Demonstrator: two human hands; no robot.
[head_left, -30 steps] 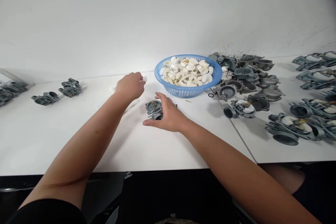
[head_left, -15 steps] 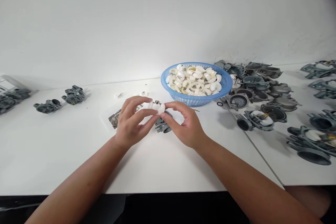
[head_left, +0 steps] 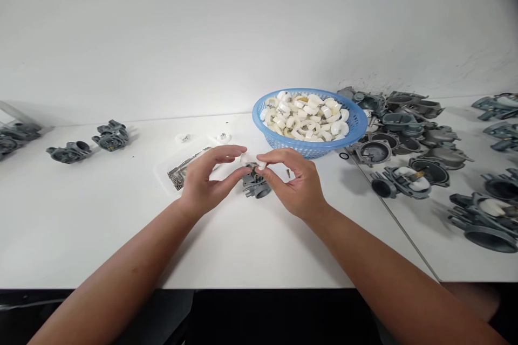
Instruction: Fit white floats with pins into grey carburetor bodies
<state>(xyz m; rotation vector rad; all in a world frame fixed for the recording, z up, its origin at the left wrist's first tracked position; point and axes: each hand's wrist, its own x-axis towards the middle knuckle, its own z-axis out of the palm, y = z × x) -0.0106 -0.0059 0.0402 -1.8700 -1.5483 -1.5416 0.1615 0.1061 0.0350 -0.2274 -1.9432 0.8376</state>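
Note:
A white carburetor float (head_left: pixel 246 159) with a small metal bracket is held between my two hands, just over a grey carburetor body (head_left: pixel 257 190) on the table. My right hand (head_left: pixel 293 179) pinches the float's right lobe between thumb and forefinger. On the other side, the thumb and forefinger of my left hand (head_left: pixel 210 178) curve around the left lobe. The float's bracket side faces down toward the carburetor and is partly hidden by my fingertips. Left of the hands lies a shallow whitish tray (head_left: pixel 164 172) with many thin metal pins (head_left: pixel 180 173).
A blue basket (head_left: pixel 309 148) heaped with white floats stands behind my right hand. Grey carburetor parts (head_left: pixel 399 135) crowd the right side. Two carburetor bodies (head_left: pixel 111 136) sit at left. Two loose floats (head_left: pixel 222 138) lie behind the tray, and a small brass-coloured piece (head_left: pixel 288 173) lies near the basket.
Both hands have moved slightly right with the float, which is now turned with its bracket lower, over the carburetor. My left fingers have spread a little. The view has shifted slightly.

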